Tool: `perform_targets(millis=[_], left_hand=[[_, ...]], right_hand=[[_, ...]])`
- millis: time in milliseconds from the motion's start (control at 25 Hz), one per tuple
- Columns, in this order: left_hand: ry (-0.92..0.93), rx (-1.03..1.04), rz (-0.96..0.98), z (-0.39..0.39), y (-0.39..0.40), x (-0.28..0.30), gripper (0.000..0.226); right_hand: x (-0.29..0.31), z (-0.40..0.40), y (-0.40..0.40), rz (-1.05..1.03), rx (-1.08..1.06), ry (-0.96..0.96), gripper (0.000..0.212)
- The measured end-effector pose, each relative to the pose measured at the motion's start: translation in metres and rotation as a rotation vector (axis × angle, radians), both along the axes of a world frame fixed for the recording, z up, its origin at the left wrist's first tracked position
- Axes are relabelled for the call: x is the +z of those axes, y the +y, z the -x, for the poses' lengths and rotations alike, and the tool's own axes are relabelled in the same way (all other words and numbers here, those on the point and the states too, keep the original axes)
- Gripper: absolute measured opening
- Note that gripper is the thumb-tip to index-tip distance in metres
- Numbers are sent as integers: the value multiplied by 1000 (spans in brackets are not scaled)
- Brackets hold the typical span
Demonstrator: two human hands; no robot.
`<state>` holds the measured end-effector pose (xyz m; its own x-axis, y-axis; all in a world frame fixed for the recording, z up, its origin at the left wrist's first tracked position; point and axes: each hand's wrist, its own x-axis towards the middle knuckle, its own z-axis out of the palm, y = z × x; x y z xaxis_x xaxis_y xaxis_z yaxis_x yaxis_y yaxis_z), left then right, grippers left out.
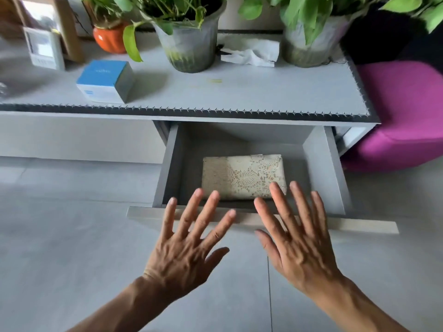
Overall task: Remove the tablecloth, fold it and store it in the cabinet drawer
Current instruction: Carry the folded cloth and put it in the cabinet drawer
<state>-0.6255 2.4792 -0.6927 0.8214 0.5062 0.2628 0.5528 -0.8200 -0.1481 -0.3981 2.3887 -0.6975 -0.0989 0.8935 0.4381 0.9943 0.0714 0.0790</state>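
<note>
A: Where's the tablecloth [243,176] sitting?
B: Folded into a rectangle, lying flat on the floor of the open drawer [321,168], roughly centred, nearer the front than the back. Lace pattern facing up.
A: Hands?
B: Both are hovering palm-down in front of the drawer. Left hand [184,248] is spreading its fingers straight and apart, holding nothing. Right hand [297,238] is doing the same, fingers straight and splayed, gripping nothing.
A: Touching the cloth?
B: Can't tell. Right fingertips are overlapping the cloth's near right corner, left fingertips are reaching over the drawer front [359,225]; contact isn't clear.
A: Cabinet top [239,92]?
B: It's carrying a blue box [105,80] at left, two grey plant pots [189,49], an orange pot [110,39] behind, crumpled tissue [251,53] between the grey pots, and a small white device [44,47] far left.
A: Anything beside it?
B: A magenta seat [402,111] is sitting right of the cabinet.
</note>
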Motion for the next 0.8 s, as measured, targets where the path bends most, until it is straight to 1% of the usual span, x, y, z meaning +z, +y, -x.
perform_targets(millis=[120,240,320,400,480,560,640,720,800], left_hand=[[8,-15,-117,4,7,-21,78],[11,-9,-198,-10,36,-20,76],[14,33,-200,-20,64,-11,76],[5,59,-146,-25,73,-10,77],[10,67,-94,-24,62,-22,80],[32,132,-65,-28,63,-30,83],[59,180,-43,-40,84,-31,87],[147,175,-46,-49,105,-30,90],[222,161,-61,-52,119,-32,93]], right_hand=[[-15,-6,3,-68,-25,-74,74],[-12,-17,31,-80,-25,-87,72],[-3,-32,54,-120,8,-53,70],[-3,-41,59,-128,72,20,72],[-19,-34,42,-70,51,101,75],[-33,-25,36,33,-125,188,82],[-40,-27,53,110,-298,227,89],[-41,-36,77,193,-329,155,93],[-45,-53,89,233,-276,52,97]])
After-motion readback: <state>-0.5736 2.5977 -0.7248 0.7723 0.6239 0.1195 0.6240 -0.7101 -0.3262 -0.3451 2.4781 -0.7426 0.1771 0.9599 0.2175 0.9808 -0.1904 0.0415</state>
